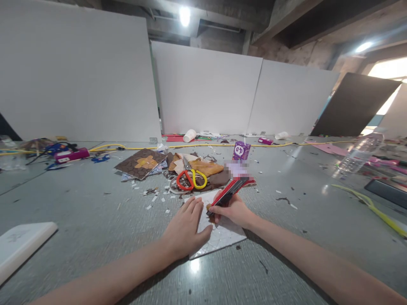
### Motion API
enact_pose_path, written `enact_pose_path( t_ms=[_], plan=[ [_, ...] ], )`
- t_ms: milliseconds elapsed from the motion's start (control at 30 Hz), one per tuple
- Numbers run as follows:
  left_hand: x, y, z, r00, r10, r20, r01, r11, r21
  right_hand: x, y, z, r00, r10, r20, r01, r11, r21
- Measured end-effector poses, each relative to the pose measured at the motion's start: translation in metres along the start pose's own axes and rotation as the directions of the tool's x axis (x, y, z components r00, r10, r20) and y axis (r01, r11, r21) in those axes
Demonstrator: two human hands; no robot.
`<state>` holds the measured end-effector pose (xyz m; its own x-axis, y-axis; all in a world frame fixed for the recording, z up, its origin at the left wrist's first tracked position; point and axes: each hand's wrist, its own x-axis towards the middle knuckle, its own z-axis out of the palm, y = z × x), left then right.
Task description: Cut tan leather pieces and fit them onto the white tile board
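My right hand (234, 210) is closed around a red and black utility knife (229, 191), its lower end at a small brown piece (211, 217) on a white board (219, 239). Flat on the board's left side rests my left hand (189, 228), fingers stretched forward and thumb pointing at the brown piece. The board lies on the grey table. Just beyond it are scissors (192, 180) with one red and one yellow handle, on a heap of brown and tan scraps (208, 167). The knife's blade tip is too small to make out.
A brown patterned panel (141, 163) lies left of the heap, and a purple drink carton (241, 151) stands behind it. A white box-like object (23, 245) is at the left edge. Far right are a plastic bottle (361, 152) and a dark slab (386, 192). Small scraps litter the table.
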<state>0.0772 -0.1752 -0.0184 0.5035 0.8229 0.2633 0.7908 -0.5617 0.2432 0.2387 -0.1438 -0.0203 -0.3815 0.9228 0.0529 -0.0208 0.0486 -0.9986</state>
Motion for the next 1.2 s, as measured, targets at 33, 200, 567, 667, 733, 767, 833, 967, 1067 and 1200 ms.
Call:
enact_pose_path(
  t_ms=[33, 200, 567, 667, 733, 767, 833, 967, 1067, 1200],
  plan=[
    [0.0, 0.0, -0.0002, 1.0, 0.001, -0.003, -0.001, 1.0, 0.0, 0.0001, 0.0005, -0.0002, 1.0, -0.004, 0.006, 0.004, 1.0, 0.001],
    [0.0005, 0.0002, -0.0012, 1.0, 0.003, 0.01, -0.003, 1.0, 0.008, 0.001, 0.0015, -0.0006, 1.0, -0.011, 0.016, 0.011, 1.0, 0.013],
    [0.0003, 0.0006, -0.0014, 1.0, 0.017, 0.007, -0.017, 0.999, 0.04, 0.0008, 0.0018, -0.0008, 0.996, -0.028, 0.081, 0.031, 0.998, -0.047],
    [0.0003, 0.0006, -0.0015, 1.0, 0.0, 0.023, -0.001, 0.999, 0.04, 0.0016, 0.0002, -0.0006, 0.998, 0.014, 0.056, -0.014, 1.0, -0.005],
    [0.0005, 0.0004, -0.0014, 1.0, -0.005, 0.029, 0.004, 0.999, 0.039, 0.0019, 0.0004, -0.0005, 0.998, 0.013, 0.06, -0.013, 1.0, 0.002],
    [0.0006, 0.0005, -0.0014, 0.999, -0.006, 0.031, 0.004, 0.999, 0.039, 0.0018, 0.001, -0.0005, 0.998, 0.011, 0.064, -0.011, 1.0, 0.002],
    [0.0007, 0.0007, -0.0014, 0.999, -0.006, 0.031, 0.005, 0.999, 0.039, 0.0014, 0.0029, -0.0007, 0.997, -0.003, 0.079, 0.004, 1.0, -0.012],
    [0.0007, 0.0016, -0.002, 1.0, 0.007, 0.016, -0.007, 0.999, 0.042, 0.0008, 0.0059, -0.0018, 0.99, -0.065, 0.122, 0.077, 0.992, -0.103],
    [0.0006, 0.0015, -0.002, 1.0, -0.001, 0.023, 0.0, 0.999, 0.039, 0.0021, 0.0048, -0.0039, 0.996, -0.047, 0.077, 0.054, 0.995, -0.089],
    [0.0005, 0.0, -0.0009, 0.999, -0.016, 0.03, 0.015, 0.999, 0.034, 0.0041, 0.0013, -0.0079, 0.997, -0.076, 0.019, 0.077, 0.995, -0.065]
  ],
)
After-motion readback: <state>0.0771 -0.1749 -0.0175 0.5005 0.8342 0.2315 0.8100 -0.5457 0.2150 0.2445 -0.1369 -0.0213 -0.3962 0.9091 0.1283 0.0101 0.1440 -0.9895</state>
